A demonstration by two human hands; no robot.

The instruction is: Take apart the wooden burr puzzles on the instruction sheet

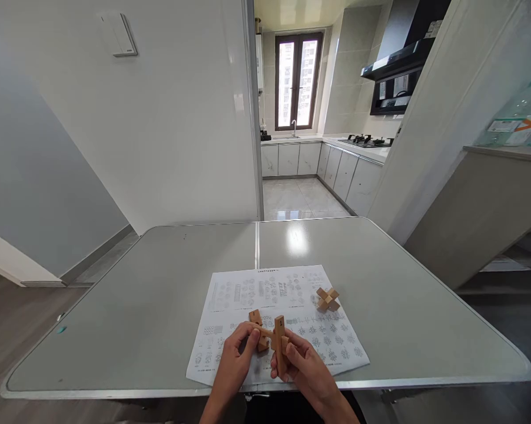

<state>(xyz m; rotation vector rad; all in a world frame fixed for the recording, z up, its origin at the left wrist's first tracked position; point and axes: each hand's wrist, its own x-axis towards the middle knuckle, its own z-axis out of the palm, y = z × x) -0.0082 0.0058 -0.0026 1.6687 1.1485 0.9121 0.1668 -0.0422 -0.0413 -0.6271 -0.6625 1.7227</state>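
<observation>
Your left hand (238, 351) pinched and your right hand (306, 360) gripped wooden puzzle pieces (279, 340) between them, the upright one's dark mark illegibly small.

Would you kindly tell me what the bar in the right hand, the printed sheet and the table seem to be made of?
The bar looks like smooth wood: warm brown, crisp edges. The printed sheet looks like matte paper, thin and white. The table has a glossy, light-reflecting top, perhaps laminate or glass, with a pale, probably metal rim.
</observation>
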